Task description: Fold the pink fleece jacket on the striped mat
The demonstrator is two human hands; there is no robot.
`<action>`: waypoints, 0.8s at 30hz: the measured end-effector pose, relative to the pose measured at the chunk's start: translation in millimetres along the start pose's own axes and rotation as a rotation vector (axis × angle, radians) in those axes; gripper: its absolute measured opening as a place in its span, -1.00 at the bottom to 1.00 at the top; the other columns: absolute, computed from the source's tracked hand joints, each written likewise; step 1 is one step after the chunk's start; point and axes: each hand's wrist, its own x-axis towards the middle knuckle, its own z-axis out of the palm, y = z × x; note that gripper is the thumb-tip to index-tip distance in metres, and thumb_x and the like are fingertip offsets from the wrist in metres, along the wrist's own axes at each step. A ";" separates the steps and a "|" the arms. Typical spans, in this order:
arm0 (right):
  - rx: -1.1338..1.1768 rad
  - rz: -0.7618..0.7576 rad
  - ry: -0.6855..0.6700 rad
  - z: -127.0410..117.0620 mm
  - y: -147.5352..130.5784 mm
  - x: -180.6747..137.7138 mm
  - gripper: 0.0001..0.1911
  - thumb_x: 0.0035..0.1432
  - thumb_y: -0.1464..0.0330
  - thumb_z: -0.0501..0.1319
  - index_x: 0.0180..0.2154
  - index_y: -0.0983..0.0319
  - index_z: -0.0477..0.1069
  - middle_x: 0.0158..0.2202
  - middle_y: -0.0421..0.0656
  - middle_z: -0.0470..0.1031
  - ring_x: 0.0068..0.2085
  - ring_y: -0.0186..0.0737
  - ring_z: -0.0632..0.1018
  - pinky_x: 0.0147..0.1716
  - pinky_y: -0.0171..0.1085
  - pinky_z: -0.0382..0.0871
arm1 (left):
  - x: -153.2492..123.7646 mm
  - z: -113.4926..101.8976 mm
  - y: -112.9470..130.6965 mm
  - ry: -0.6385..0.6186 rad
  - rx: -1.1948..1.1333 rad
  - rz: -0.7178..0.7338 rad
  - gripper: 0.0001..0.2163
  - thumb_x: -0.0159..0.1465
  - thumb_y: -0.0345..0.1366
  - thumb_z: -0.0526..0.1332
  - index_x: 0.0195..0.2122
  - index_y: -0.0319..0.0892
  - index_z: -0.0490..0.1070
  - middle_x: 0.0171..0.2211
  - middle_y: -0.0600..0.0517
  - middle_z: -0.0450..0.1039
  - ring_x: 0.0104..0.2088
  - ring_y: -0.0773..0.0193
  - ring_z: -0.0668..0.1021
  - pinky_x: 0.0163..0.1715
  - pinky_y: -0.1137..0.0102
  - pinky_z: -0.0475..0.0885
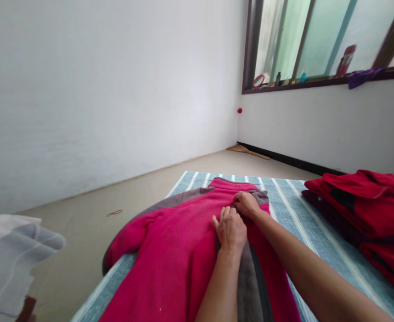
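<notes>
Lying under both hands' fingers [224,213], pink jacket [176,241]

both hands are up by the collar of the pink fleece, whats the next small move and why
Probably draw the front closed toward the collar. The left hand and right hand meet at the pink fleece jacket's opening, which gapes below them, showing grey lining. It lies flat on the striped mat.

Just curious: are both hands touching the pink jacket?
Touching. The head view shows the left hand and right hand pressed onto the pink jacket near its collar.
</notes>
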 end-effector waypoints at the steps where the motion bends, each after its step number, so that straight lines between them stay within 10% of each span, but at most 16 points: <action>1: -0.008 -0.006 0.003 -1.0 -1.2 -1.3 -0.77 0.03 0.49 0.11 -0.35 0.22 0.54 -0.24 -0.09 0.58 -0.18 -0.20 0.52 -0.25 -0.37 0.24 | 0.8 -0.5 -1.8 0.003 0.003 -0.009 -0.64 0.28 -0.44 -0.04 0.04 -0.13 0.38 0.15 -0.08 0.32 0.21 0.09 0.27 0.21 -0.01 0.06; 10: -0.081 -0.081 0.016 -7.9 -22.8 -27.8 -0.73 0.18 0.43 0.02 -0.22 0.25 0.48 -0.14 -0.02 0.48 -0.12 -0.15 0.45 -0.19 -0.30 0.24 | 1.7 2.2 -8.2 -0.138 0.038 -0.010 -0.57 0.29 -0.37 -0.05 0.20 -0.13 0.21 0.24 -0.07 0.18 0.28 0.07 0.12 0.23 -0.04 -0.05; 24: -0.065 -0.198 0.018 -7.9 -23.7 -48.5 -0.74 0.28 0.37 -0.03 -0.24 0.22 0.44 -0.16 -0.08 0.46 -0.10 -0.18 0.41 -0.08 -0.27 0.18 | 19.5 0.4 -17.7 0.114 -0.511 -0.255 -0.68 0.24 -0.46 0.04 -0.01 -0.30 0.42 0.00 -0.24 0.45 0.07 0.09 0.45 0.13 0.24 0.20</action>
